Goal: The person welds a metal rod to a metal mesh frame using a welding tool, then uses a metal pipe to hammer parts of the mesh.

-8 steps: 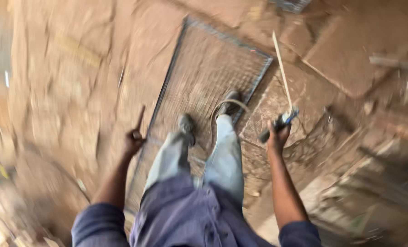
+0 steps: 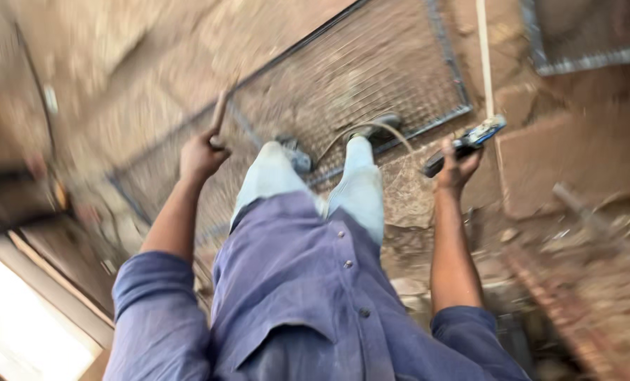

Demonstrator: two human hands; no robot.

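Closest to me I see the blue shirt [image 2: 308, 310] filling the bottom of the view, sleeves rolled to the elbows, with pale trousers [image 2: 315, 187] running forward from it. Out past the left sleeve, my left hand [image 2: 200, 156] is raised, its grip closed around a short brownish rod [image 2: 219, 113] that sticks up from the fist; the blur keeps me from telling what the rod is made of. On the other side my right hand [image 2: 457, 168] has its grip closed on the dark handle of a tool [image 2: 466, 143] with a bluish front end, lying slantwise across the palm, and a thin pale stick [image 2: 484, 56] rises from about there toward the top edge. Against the picture from a moment ago, both hands sit higher and wider apart in view and everything looks larger, the head having tipped closer and turned; the holds themselves are the same. Beyond the hands, both shoes [image 2: 375, 125] stand on a wire mesh panel [image 2: 357, 77] in a dark frame lying flat on the earthen floor [image 2: 576, 162], and a pale hose [image 2: 371, 130] loops beside the right shoe. Farthest off, at the upper right, the corner of a second framed panel [image 2: 590, 42] shows.
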